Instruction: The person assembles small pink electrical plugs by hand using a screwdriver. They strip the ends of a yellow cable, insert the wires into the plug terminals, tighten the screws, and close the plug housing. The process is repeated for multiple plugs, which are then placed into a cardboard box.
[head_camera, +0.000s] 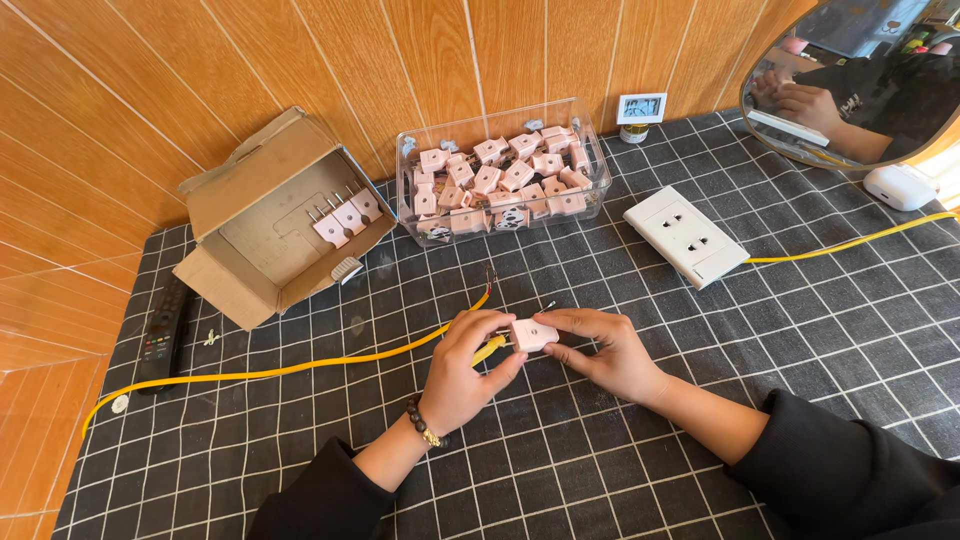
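Both of my hands meet at the middle of the table over a small pale pink plug (533, 333). My left hand (463, 371) pinches its left side and also touches the end of a yellow cable (300, 368), whose bare wire tips stick out just above. On the plug's right side, my right hand (605, 351) grips it with thumb and fingers. A bead bracelet sits on my left wrist.
A clear plastic bin (600, 170) full of several pink plugs stands at the back. A tilted cardboard box (255, 190) holds three more plugs. A white wall socket panel (686, 235), a black remote (165, 332), a mirror (860, 75) and a small white case (900, 186) lie around.
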